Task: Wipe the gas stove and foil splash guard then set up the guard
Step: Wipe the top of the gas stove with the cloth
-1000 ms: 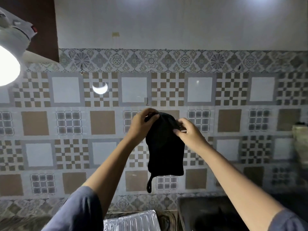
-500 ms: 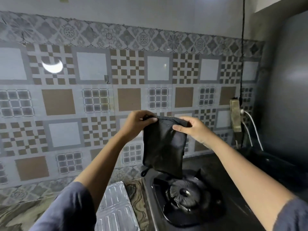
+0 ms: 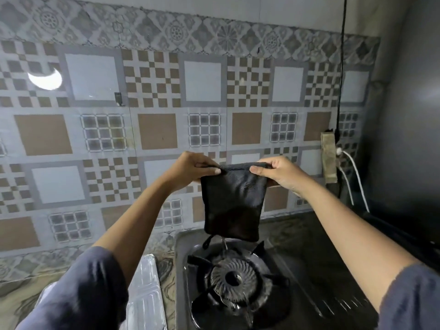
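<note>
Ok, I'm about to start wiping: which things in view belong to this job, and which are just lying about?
Belongs to the job:
- black cloth, pinched at its top corners by the left hand and right hand
- gas stove with its burner, under the cloth
- foil splash guard, lying flat left of the stove

Just lying about:
- power strip on the wall
- white cables plugged into it

Your cloth [image 3: 234,201] hides the wall tiles and the stove's [image 3: 281,270] back edge behind it. Your left sleeve [image 3: 78,294] covers much of the foil guard [image 3: 145,289], which the bottom edge also cuts off. The stove's front and right run out of frame, and its right part is too dark to read.
</note>
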Demonstrator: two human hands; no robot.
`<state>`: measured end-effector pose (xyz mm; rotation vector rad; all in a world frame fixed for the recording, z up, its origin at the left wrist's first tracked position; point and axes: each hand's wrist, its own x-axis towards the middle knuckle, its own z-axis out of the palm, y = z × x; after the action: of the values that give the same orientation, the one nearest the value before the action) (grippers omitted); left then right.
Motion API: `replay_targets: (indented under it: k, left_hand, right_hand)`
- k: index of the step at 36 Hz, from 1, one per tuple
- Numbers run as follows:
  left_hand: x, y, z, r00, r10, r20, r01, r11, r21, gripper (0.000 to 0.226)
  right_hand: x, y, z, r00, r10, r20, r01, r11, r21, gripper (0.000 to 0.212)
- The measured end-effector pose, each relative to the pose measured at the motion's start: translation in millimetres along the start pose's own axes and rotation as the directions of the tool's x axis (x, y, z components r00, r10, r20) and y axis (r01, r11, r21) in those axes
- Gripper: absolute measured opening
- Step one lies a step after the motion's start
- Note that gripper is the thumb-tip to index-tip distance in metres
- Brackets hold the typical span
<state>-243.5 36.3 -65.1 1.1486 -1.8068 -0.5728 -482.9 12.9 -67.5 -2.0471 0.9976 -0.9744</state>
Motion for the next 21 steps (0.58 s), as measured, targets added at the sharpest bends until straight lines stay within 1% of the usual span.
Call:
replay_targets:
  k: [2,5,6,10,12,15,18,21]
  left_hand:
    - [8,-6,2,0.999,-0.034,-0.016,0.034,0.999,0.016,0.016]
    - [17,-23,6,0.994,-0.094,-0.062,0.096,0.994,0.042,0.019]
    - [20,-31,7,0.99,-0.11,-0.092,0.115,0.992,0.044,0.019]
    - [22,-61,5,0.947,-0.108,-0.302,0.126,0.991,0.042,0.02]
    - [19,-71,1,0.919,-0.098,-0.382,0.126,0.991,0.047,0.022]
    - [8,-79,-4,0.885,-0.1,-0.454,0.131,0.991,0.037,0.022]
    - [-9,-88,-1,0.882,-0.126,-0.455,0.16,0.987,0.035,0.021]
    - [-32,-108,7,0.894,-0.249,-0.373,0.272,0.962,0.01,0.02]
  right_hand:
    - [14,10,-1,1.0,-0.002,0.009,0.002,1.0,-0.009,0.02]
    - [38,27,3,0.999,0.004,0.034,-0.003,1.0,-0.031,0.032]
    - [47,32,6,0.999,0.006,0.04,-0.004,0.999,-0.038,0.033]
    - [79,48,28,0.999,-0.052,-0.006,0.052,0.998,-0.03,0.018]
    - [90,50,41,0.996,-0.079,-0.043,0.079,0.997,-0.004,0.021]
    - [100,57,63,0.992,-0.125,-0.029,0.127,0.991,0.053,0.03]
    - [103,73,83,0.992,-0.115,0.045,0.113,0.993,0.042,0.032]
    - [96,94,97,0.983,-0.065,0.173,0.066,0.998,-0.002,0.028]
